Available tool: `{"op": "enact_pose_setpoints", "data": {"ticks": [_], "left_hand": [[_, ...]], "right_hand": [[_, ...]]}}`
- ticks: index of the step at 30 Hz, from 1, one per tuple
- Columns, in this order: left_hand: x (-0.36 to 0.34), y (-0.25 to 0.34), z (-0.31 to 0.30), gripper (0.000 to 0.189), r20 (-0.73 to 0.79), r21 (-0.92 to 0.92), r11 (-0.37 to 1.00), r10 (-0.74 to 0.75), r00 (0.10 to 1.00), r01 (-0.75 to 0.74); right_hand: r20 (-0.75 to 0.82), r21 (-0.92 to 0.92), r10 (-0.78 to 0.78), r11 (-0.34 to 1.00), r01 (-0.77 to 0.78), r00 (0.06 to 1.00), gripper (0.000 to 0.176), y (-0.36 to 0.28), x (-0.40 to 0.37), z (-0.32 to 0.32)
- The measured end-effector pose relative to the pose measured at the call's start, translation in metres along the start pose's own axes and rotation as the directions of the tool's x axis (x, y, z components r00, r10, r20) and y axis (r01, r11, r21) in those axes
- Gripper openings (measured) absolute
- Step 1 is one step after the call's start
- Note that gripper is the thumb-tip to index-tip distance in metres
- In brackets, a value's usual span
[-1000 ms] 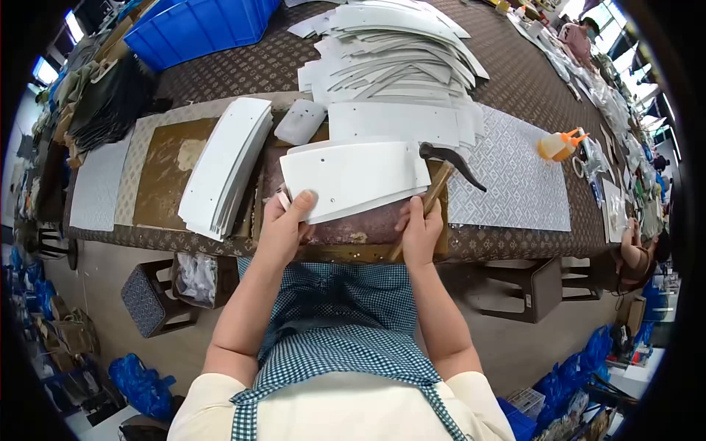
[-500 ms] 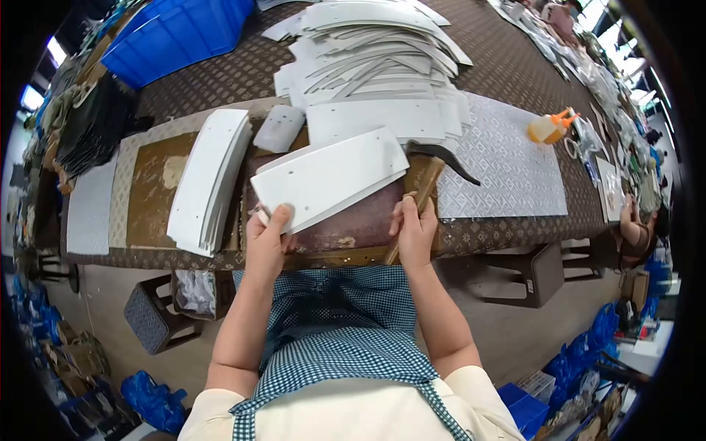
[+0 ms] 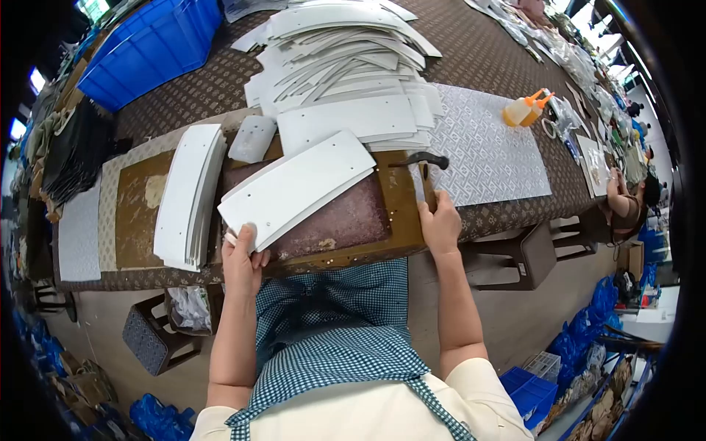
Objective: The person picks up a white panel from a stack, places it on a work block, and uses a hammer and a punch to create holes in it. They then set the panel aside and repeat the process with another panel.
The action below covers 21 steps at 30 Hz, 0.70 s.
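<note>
My left hand (image 3: pixel 244 253) grips the near left corner of a few thin white panels (image 3: pixel 298 184), thumb on top. Small holes mark the upper panel, and the panels lie slanted over a worn maroon pad (image 3: pixel 353 220) set in a brown board. My right hand (image 3: pixel 443 224) is closed around the wooden handle of a hammer (image 3: pixel 426 173). Its dark head is at the far end, right of the panels and apart from them. Left of the pad stands a pile of similar white panels (image 3: pixel 187 191), with a whitish block (image 3: pixel 252 139) beside it.
A big heap of white panels (image 3: pixel 338 55) lies at the back. Orange-tipped glue bottles (image 3: pixel 523 110) stand on a patterned grey sheet (image 3: pixel 489 147) to the right. There is a blue crate (image 3: pixel 151 51) at the back left. Another person (image 3: pixel 625 202) sits far right.
My right hand has moved right with the hammer, whose head has swung round and now shows side-on. The panels have shifted left with my left hand. The whole view has turned slightly.
</note>
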<state>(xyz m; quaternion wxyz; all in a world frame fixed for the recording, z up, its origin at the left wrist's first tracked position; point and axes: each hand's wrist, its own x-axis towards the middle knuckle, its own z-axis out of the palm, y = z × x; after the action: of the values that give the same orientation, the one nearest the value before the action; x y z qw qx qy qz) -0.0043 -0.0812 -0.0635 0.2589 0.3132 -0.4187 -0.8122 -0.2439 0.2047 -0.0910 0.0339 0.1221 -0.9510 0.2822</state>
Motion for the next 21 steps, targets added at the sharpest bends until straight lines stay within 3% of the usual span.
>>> {"op": "enact_pose_setpoints", "data": {"ticks": [2,3,5,6,8,9,10,12,15,21], "left_hand": [[-0.004,-0.002,0.001,0.018,0.001,-0.028,1.0,-0.001,1.0,0.001],[-0.007,-0.003,0.006,0.021,-0.054,0.007,1.0,0.008,0.999,-0.007],[-0.016,0.003,0.016,0.023,0.003,0.06,0.995,0.074,0.997,-0.074],[-0.019,0.006,0.022,0.024,0.017,0.108,0.989,0.104,0.994,-0.105],[-0.028,0.014,0.037,0.027,0.064,0.181,0.972,0.14,0.988,-0.149],[-0.031,0.015,0.043,0.028,0.073,0.21,0.964,0.15,0.986,-0.163],[-0.033,0.014,0.048,0.028,0.083,0.238,0.955,0.161,0.983,-0.177],[-0.043,0.018,0.062,0.028,0.095,0.237,0.958,0.141,0.985,-0.16],[-0.048,0.009,0.063,0.029,0.176,0.273,0.937,0.174,0.969,-0.218],[-0.057,0.003,0.064,0.033,0.24,0.288,0.907,0.242,0.94,-0.307]], "right_hand": [[0.045,-0.049,-0.064,0.997,0.066,0.997,0.034,0.0,0.001,-0.003],[-0.072,-0.105,-0.199,0.976,0.191,0.977,0.035,-0.013,-0.004,-0.01],[-0.167,-0.034,-0.299,0.954,0.298,0.939,0.032,-0.025,-0.006,-0.013],[-0.058,0.237,-0.227,0.943,0.234,0.972,0.028,-0.048,-0.014,-0.026],[0.079,0.608,-0.209,0.785,0.119,0.975,0.027,-0.097,-0.041,-0.036],[0.099,0.644,-0.319,0.743,0.183,0.943,0.026,-0.116,-0.054,-0.039],[0.058,0.644,-0.446,0.7,0.308,0.893,0.024,-0.137,-0.064,-0.048],[0.051,0.657,-0.542,0.651,0.381,0.839,0.024,-0.162,-0.077,-0.05],[-0.034,0.494,-0.569,0.705,0.509,0.822,0.02,-0.172,-0.083,-0.033],[-0.05,0.377,-0.548,0.764,0.524,0.835,0.016,-0.17,-0.089,-0.031]]}}
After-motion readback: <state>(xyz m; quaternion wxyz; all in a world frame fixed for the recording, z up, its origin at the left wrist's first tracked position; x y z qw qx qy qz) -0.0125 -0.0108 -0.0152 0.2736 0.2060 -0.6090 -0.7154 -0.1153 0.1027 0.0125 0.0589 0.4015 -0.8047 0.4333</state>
